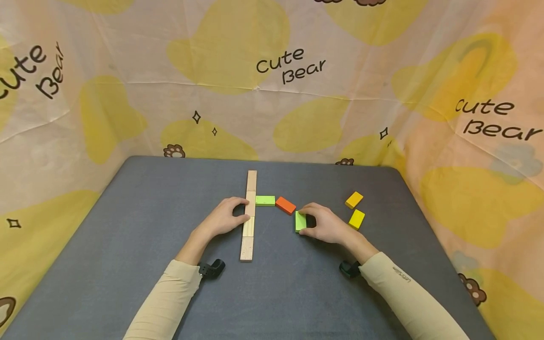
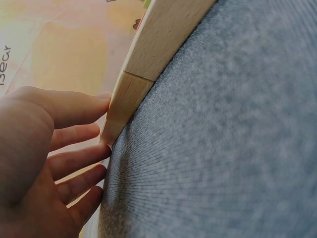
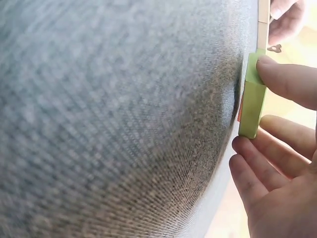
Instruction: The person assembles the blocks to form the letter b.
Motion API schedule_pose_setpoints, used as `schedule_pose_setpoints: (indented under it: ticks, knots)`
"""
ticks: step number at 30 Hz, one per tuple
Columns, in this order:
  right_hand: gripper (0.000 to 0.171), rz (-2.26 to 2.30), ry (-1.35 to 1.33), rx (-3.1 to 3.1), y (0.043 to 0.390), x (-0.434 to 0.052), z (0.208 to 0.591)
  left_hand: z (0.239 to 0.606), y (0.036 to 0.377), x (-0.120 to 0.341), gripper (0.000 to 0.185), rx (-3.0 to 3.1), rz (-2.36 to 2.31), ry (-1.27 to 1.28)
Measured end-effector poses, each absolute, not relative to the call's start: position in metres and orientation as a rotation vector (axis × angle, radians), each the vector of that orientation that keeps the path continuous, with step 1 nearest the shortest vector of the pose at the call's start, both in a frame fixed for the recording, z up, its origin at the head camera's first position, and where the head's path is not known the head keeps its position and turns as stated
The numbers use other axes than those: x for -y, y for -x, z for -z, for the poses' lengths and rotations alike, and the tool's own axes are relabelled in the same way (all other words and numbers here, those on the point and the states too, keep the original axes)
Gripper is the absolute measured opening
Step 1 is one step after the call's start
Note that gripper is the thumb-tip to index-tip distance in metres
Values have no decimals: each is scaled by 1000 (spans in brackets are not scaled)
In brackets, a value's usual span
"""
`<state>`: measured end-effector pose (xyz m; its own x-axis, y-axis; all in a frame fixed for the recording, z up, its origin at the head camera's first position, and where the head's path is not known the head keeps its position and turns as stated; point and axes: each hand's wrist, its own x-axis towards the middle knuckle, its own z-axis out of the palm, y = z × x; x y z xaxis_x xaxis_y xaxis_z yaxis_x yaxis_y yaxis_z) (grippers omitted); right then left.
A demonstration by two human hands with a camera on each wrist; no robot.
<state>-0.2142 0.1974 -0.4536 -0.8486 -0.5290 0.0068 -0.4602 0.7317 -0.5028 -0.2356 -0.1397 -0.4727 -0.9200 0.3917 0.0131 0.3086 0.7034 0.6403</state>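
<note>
Grey felt-like surface (image 1: pixel 127 264), backed by a printed cloth backdrop (image 1: pixel 297 104).

Item 1: row of plain wooden blocks (image 1: pixel 250 217), laid end to end in a straight line running away from the person, joints visible. The left hand (image 1: pixel 223 219) rests against its left side near the middle; fingers (image 2: pixel 81 111) curl loosely with the tips touching the wood, and the thumb meets the row lower down. They brace it rather than wrap round it.

Item 2: green block (image 1: pixel 300 221), lying right of the row and well apart from it. The right hand (image 1: pixel 325 224) pinches it, thumb on one long edge and fingertips (image 3: pixel 285 82) on the other, clamped.

Item 3: second green block (image 1: pixel 265 200), lying crosswise, its end touching the wooden row.

Item 4: orange block (image 1: pixel 285 205), angled, just beside the second green block and very near the held one.

Item 5: two yellow blocks (image 1: pixel 354 209), loose, right of the right hand.

Risks, as a judgement: the wooden row is only butted together, so a sideways press from the left hand could kink it at a joint. The held block sits so near the orange one that shifting it could knock that piece, which in turn would nudge the crosswise green block off the row. The edge pinch is shallow; the block could twist or slip.
</note>
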Motion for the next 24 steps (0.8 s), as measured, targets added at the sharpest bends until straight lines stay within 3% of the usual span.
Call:
schedule_pose_setpoints:
  ticks: [24]
  knots:
    - [54,730,817,-2764,215,-193,455,475,237,141,49,-2793,-1007,-582]
